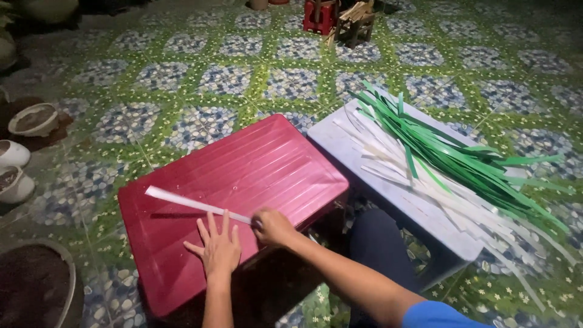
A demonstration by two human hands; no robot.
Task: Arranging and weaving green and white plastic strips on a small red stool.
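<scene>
A long white strip (188, 201) lies flat across a dark red plastic stool top (243, 164). My right hand (273, 226) is closed on the strip's near end at the stool's front edge. My left hand (217, 246) rests flat beside it on the red surface, fingers spread, holding nothing and just below the strip. To the right, a pale blue-grey stool (340, 136) carries a pile of green strips (455, 158) and white strips (425, 188) that overhang its right edge.
The floor is green and blue patterned tile (182, 73). White bowls (33, 118) and a dark basin (36, 285) sit at the left. A small red stool (319, 15) and a wooden stool (355, 24) stand far back. My knee (379, 243) is between the two stools.
</scene>
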